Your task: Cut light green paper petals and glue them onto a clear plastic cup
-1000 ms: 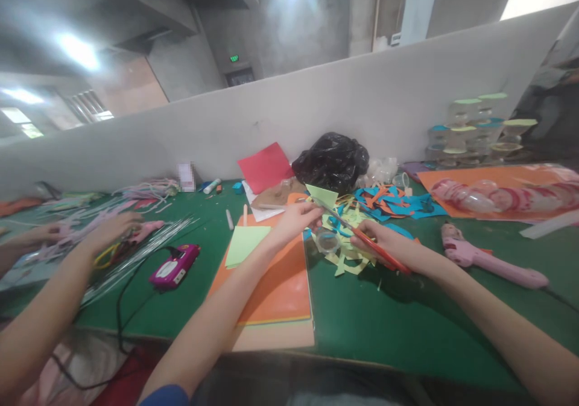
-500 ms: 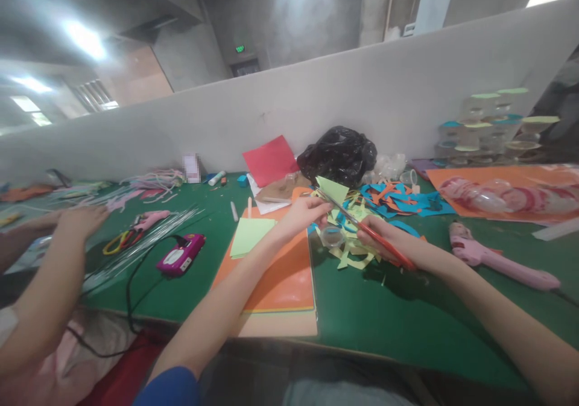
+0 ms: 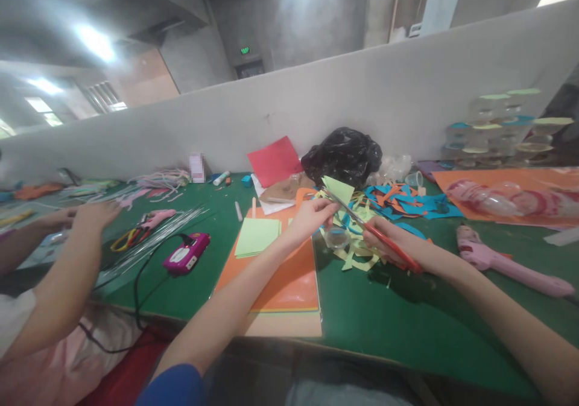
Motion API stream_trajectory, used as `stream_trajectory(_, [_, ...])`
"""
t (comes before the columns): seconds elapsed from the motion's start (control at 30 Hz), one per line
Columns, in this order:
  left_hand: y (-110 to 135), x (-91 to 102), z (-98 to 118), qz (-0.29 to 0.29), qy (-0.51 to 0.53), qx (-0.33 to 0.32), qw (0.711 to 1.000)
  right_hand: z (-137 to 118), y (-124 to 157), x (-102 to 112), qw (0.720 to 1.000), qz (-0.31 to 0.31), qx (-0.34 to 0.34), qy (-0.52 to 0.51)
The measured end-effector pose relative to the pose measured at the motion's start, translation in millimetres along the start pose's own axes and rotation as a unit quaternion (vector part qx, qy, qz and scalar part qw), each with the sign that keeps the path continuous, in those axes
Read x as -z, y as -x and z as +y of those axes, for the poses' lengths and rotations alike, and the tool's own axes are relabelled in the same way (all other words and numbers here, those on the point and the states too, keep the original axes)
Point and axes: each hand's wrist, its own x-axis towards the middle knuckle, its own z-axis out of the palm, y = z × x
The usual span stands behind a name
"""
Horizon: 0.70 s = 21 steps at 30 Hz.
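Under a bare concrete ceiling [image 3: 289, 2] with glaring lights [image 3: 96, 42] and a green exit sign [image 3: 245, 50], a low gray partition wall [image 3: 289, 107] runs behind a long workbench. Its green mat [image 3: 407, 315] is strewn with craft supplies.

At the far right, stacked plastic bottles [image 3: 497, 131] stand against the wall, and an orange sheet [image 3: 511, 198] lies in front of them. A black plastic bag [image 3: 342, 155] and a red sheet [image 3: 275, 161] sit at the far center. Nearer, a stack of orange paper [image 3: 271, 279] carries a pale green sheet [image 3: 257, 238]. A pink glue gun [image 3: 506, 267] lies to the right.

At center, the person's left hand [image 3: 312, 222] pinches a pale green paper piece [image 3: 337, 189], fingers pressed together on it. The right hand [image 3: 398, 252] grips red-handled scissors [image 3: 384, 240], fingers clamped around the handles, with the blades crossing the paper's edge. Yellow-green scraps [image 3: 357, 255] and a small plastic cup [image 3: 337, 237] lie just below the hands, with blue and orange scraps [image 3: 407, 201] just beyond.

At left, a co-worker's hands [image 3: 94, 216] hover near silver rods [image 3: 154, 243], a second pink glue gun [image 3: 156, 217] and a magenta corded device [image 3: 186, 253].
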Motion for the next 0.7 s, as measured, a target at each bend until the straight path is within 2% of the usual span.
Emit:
stream_trajectory(0.33, [-4, -3.5, -6, 0.063, 0.075, -0.016, 0.995, -1, 0, 2, 0.999, -0.022, -0.041, -0.011])
stream_trajectory(0.57, [4, -16.8, -3, 0.098, 0.106, -0.002, 0.989, -7, 7, 3, 0.999, -0.01, -0.006, 0.04])
stream_trajectory(0.7, [8, -23.6, -1, 0.114, 0.141, -0.005, 0.983, -12, 7, 2, 1.0, -0.002, 0.009, 0.028])
